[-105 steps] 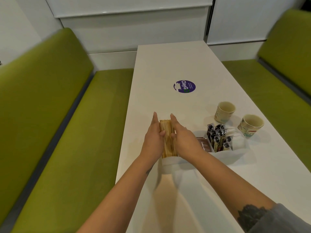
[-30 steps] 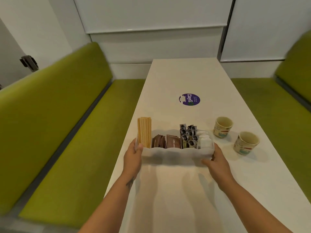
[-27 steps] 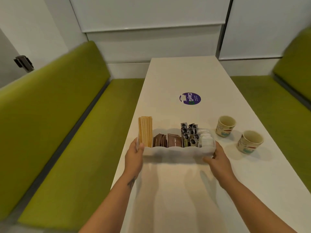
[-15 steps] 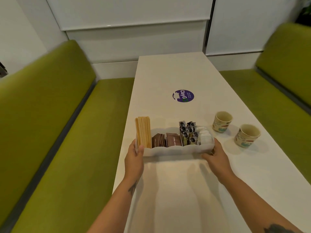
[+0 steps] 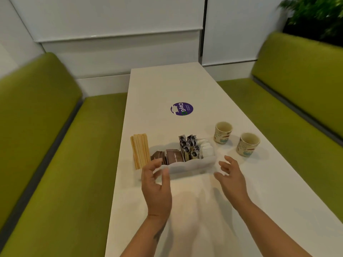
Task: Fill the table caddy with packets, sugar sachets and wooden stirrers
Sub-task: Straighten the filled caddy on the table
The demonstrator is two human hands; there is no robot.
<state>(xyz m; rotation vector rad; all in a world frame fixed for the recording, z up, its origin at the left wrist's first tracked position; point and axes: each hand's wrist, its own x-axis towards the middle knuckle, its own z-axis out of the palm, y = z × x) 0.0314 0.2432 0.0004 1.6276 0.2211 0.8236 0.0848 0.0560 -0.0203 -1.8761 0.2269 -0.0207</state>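
1. The white caddy (image 5: 193, 165) is sitting on the white table (image 5: 163, 86), near the table's left edge.
2. The wooden stirrers (image 5: 140, 152) are standing up tall in the caddy's left end, so they are easy to grab.
3. Brown packets (image 5: 173, 156), dark sachets (image 5: 189, 146) and white sachets (image 5: 206, 148) are sitting in their own parts, so they are not mixing.
4. The left hand (image 5: 156, 184) is hanging open by the caddy's left end, holding nothing.
5. The right hand (image 5: 231, 178) is hanging open by the right end, holding nothing.
6. The caddy is looking full, so I think the job is nearly done.
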